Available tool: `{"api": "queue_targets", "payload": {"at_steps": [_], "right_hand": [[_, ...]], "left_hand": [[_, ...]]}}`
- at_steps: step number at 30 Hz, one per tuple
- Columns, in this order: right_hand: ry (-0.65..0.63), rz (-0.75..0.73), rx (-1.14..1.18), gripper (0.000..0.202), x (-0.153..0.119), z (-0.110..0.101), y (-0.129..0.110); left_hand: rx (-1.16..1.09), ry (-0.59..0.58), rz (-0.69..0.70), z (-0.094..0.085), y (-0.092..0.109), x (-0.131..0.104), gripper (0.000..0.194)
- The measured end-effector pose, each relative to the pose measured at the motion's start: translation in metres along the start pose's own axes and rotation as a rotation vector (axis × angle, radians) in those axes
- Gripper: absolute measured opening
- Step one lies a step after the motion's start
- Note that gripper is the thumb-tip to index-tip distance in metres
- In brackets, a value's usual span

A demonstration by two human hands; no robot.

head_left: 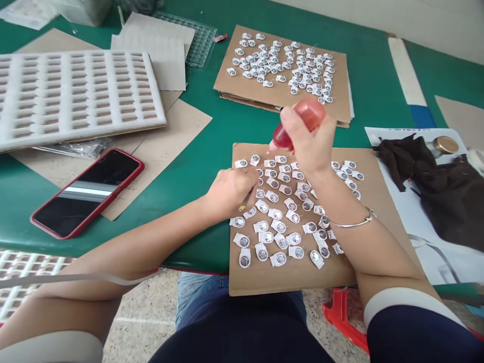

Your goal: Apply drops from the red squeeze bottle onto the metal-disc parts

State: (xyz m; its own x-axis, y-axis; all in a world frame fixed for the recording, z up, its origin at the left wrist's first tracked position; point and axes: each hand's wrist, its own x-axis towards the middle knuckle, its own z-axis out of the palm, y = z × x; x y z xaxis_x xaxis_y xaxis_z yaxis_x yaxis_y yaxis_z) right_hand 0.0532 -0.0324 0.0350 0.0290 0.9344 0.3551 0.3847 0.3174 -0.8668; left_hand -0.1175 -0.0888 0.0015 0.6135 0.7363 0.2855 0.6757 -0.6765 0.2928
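My right hand (310, 143) is wrapped round a red squeeze bottle (308, 113), tilted so its pale tip points down and left over the upper part of the near cardboard sheet (295, 282). Small round silver pieces on white tabs (280, 227) lie in loose rows on that sheet. At the sheet's left edge my left hand (232, 189) is closed, its fingers curled down near the pieces. A thin stick with a yellowish end (244, 206) shows below its fingers, held in them.
Another cardboard stack (227, 83) with many similar pieces stands farther back. On the left are a white slotted tray (79, 96) and a red-cased phone (86, 194). Dark cloth (449, 196) and a gold-lidded jar (446, 145) lie at right.
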Motion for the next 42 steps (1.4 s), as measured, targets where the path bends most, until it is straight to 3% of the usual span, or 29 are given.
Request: {"api": "queue_targets", "payload": {"at_steps": [6, 10, 14, 21, 26, 42], "right_hand": [[0.008, 0.049, 0.221, 0.029, 0.013, -0.019, -0.016], [-0.045, 0.132, 0.326, 0.023, -0.003, -0.028, -0.018], [-0.005, 0.177, 0.394, 0.022, -0.02, -0.03, -0.009], [0.058, 0.164, 0.189, 0.028, -0.043, -0.028, 0.016], [0.171, 0.062, -0.036, 0.025, -0.06, -0.024, 0.027], [0.123, 0.028, -0.147, 0.024, -0.062, -0.018, 0.031]], "left_hand": [[-0.087, 0.043, -0.013, 0.0, -0.003, 0.001, 0.015], [-0.135, 0.027, -0.011, -0.003, -0.005, 0.002, 0.015], [-0.173, -0.001, -0.028, -0.004, -0.011, 0.003, 0.014], [-0.229, 0.016, -0.054, -0.001, -0.018, 0.004, 0.011], [-0.301, 0.026, -0.08, -0.003, -0.019, 0.005, 0.008], [-0.27, 0.033, -0.054, -0.004, -0.016, 0.005, 0.008]]}}
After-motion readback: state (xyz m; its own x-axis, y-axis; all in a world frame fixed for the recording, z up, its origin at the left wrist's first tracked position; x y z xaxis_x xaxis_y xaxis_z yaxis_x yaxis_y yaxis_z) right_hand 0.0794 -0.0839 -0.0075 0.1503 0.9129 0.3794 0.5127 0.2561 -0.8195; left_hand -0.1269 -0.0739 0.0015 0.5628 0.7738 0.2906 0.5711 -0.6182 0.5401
